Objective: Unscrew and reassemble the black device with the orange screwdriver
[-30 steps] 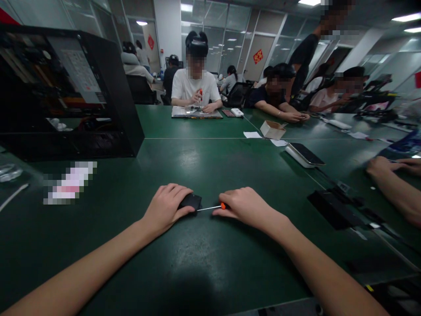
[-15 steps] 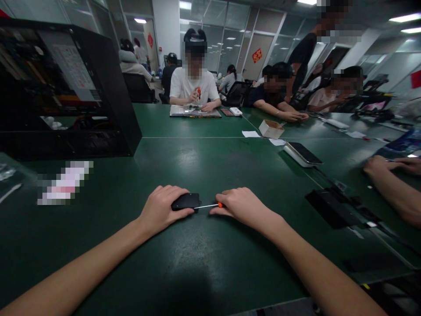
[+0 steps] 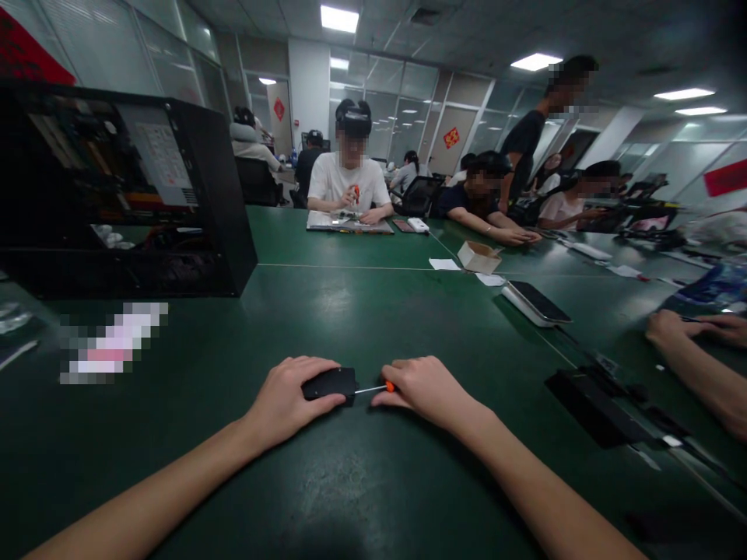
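Left hand (image 3: 289,397) presses the small black case (image 3: 330,383) flat on the green table (image 3: 373,311), fingers wrapped over its near end. Right hand (image 3: 429,386) pinches the orange-handled screwdriver (image 3: 377,387), tip at the case's edge; best kept level and steady

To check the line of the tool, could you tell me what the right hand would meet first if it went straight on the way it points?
The right hand points left along the screwdriver; it would first meet the small black device that the left hand holds down, the tip seemingly already at its edge.
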Available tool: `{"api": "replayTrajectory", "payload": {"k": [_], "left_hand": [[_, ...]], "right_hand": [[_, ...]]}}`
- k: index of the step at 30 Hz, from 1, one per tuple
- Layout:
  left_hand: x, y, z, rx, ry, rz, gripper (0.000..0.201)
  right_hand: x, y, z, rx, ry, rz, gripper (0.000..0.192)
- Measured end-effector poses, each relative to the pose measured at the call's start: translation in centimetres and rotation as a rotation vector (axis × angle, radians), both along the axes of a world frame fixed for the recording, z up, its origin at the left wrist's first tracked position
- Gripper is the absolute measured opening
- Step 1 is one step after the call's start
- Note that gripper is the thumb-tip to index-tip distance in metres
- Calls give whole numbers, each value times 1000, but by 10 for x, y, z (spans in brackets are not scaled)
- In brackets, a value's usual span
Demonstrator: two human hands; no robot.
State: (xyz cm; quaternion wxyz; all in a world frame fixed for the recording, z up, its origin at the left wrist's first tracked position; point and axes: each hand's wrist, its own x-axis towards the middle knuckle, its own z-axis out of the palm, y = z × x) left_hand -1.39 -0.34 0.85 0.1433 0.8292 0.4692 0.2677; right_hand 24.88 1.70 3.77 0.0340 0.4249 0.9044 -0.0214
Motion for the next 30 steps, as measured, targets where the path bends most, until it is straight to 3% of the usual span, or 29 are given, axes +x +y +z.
{"api": "replayTrajectory", "payload": {"k": [4,9,17,24,30], "left_hand": [[1,-1,-1,34,-9,15,38],[-3,1,-6,73,-7,-13,37],[-5,2,-7,39,-73,-10,39],[-6,2,-4,-55,-157,-21,43],[-5,3,1,-114,-220,-10,40]], "right_hand": [[6,1,1,-90,127,46,60],[11,0,4,-213,344,164,38],[5,3,-14,-137,377,245,35],[4,-6,-13,-85,376,264,24],[-1,-7,-24,-60,411,268,20]]}}
